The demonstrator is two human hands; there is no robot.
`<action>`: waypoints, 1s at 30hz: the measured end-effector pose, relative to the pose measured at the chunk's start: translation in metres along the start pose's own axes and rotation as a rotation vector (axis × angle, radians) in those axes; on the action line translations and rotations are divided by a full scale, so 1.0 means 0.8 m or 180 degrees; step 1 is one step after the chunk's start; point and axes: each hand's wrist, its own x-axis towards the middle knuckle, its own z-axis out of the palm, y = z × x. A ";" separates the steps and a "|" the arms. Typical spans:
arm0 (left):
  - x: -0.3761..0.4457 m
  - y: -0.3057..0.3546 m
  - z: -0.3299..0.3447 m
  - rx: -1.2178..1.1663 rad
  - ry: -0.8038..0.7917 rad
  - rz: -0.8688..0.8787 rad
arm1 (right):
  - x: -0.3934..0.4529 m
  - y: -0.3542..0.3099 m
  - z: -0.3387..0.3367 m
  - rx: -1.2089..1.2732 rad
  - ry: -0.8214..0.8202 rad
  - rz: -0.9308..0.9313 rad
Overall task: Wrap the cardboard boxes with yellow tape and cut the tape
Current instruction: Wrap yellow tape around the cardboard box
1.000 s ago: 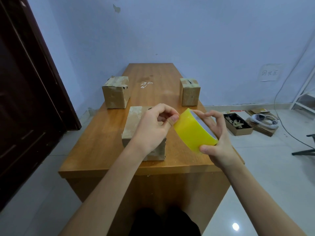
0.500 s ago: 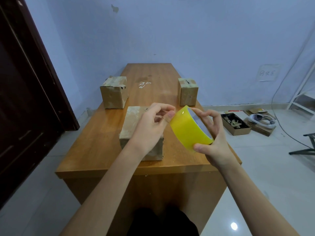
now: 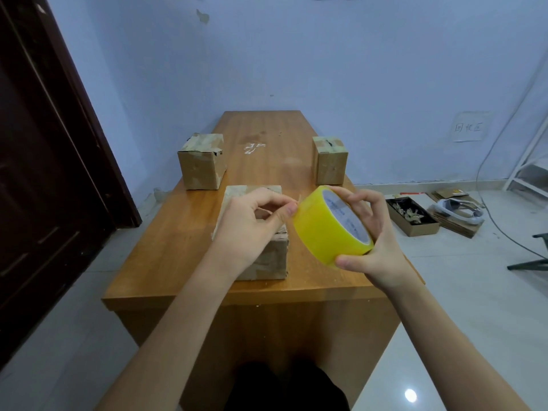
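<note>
Both hands are working at centre frame: the right hand (image 3: 375, 250) is gripping the yellow tape roll (image 3: 332, 225) with fingers and thumb curled round it, while the left hand (image 3: 256, 225) is pinching at the roll's edge, apparently the loose tape end (image 3: 299, 200). Just below, the nearest cardboard box (image 3: 267, 256) is sitting on the worktop (image 3: 178, 241). Likely risk: the thin end slipping free and resticking to the roll.

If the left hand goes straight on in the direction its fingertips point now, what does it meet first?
The left hand points its pinched fingertips rightward at the yellow tape roll, which the right hand holds. It would meet the roll's near edge at once; they already look almost touching, though depth is unclear.
</note>
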 end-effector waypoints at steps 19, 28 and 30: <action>0.008 -0.001 0.005 -0.1028 -0.0738 -0.0720 | 0.001 -0.004 0.000 -0.0865 -0.0106 -0.0338; 0.003 0.001 0.016 -0.1530 -0.0812 -0.0722 | -0.003 0.000 -0.009 -0.0932 -0.0124 0.0315; 0.003 0.004 0.020 -0.1369 -0.1027 -0.0530 | 0.010 -0.005 -0.006 -0.1084 0.0348 0.0208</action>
